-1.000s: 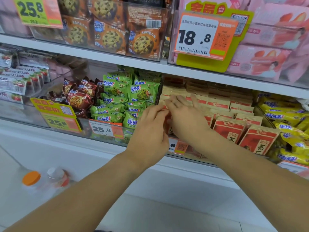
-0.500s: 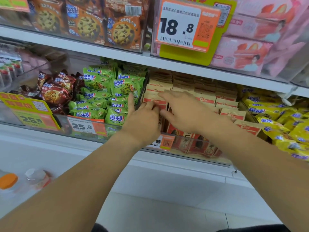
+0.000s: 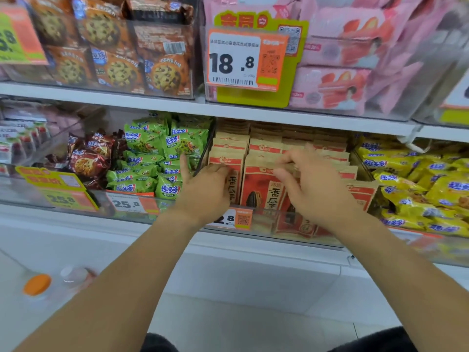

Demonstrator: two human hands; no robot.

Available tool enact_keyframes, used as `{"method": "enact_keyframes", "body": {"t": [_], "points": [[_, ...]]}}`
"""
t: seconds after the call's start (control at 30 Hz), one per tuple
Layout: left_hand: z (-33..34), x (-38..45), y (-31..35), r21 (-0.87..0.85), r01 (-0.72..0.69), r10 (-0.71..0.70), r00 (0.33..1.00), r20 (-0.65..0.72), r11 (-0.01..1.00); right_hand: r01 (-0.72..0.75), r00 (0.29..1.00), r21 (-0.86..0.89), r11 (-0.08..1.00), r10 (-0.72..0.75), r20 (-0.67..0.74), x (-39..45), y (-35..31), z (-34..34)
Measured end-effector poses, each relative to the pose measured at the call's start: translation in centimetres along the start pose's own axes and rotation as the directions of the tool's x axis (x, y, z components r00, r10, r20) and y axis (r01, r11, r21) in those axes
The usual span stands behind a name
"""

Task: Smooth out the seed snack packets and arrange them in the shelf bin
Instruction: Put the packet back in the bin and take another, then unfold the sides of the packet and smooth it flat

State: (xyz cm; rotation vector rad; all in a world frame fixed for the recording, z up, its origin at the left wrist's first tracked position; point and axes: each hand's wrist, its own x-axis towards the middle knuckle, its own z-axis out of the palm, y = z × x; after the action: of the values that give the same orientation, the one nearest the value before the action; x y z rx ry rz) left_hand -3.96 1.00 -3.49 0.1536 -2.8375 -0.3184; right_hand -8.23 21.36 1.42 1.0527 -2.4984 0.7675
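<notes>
The seed snack packets (image 3: 264, 189) are stood in rows in the shelf bin (image 3: 291, 226), between green and yellow snack bags. Since a second ago both hands have been drawn apart: the left hand (image 3: 205, 193) is now laid on the front left packet with loosely curled fingers, the right hand (image 3: 312, 185) spread open over the neighbouring tops, gripping nothing. Smoothing seems underway, not finished

The seed snack packets (image 3: 261, 189) were kraft-brown with red panels, black characters and a sunflower-seed picture. They stood upright in tight rows, leaning slightly back, inside the clear shelf bin (image 3: 269, 224), between green and yellow snack bags.
</notes>
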Motion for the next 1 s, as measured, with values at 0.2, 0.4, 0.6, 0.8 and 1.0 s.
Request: {"method": "enact_keyframes", "body": {"t": [0.2,0.4,0.6,0.8,1.0], "points": [[-1.4,-1.3,0.4,-0.028,-0.093,0.093,0.996,-0.014,0.995,0.057,0.878,0.484,0.873,0.187,-0.441,-1.0,-0.2,-1.7],[-2.9,-2.5,2.0,-0.253,-0.095,0.024,0.963,-0.270,0.963,0.102,0.851,0.611,0.785,0.249,-0.462,-1.8,0.3,-2.5],[-5.6,-4.5,6.2,-0.922,0.188,-0.189,0.973,0.130,0.338,-0.071,0.966,0.622,0.780,0.210,-0.152,-2.6,0.4,-3.8],[-4.4,-5.2,8.3,-0.856,0.336,-0.048,0.937,0.346,0.393,-0.328,0.940,0.625,0.709,0.313,0.139,-3.9,1.5,-3.7],[-2.8,-5.3,8.9,-0.824,0.334,-0.197,0.942,0.272,0.458,-0.504,0.864,0.671,0.544,0.324,0.386,-4.9,2.7,-3.9]]}}
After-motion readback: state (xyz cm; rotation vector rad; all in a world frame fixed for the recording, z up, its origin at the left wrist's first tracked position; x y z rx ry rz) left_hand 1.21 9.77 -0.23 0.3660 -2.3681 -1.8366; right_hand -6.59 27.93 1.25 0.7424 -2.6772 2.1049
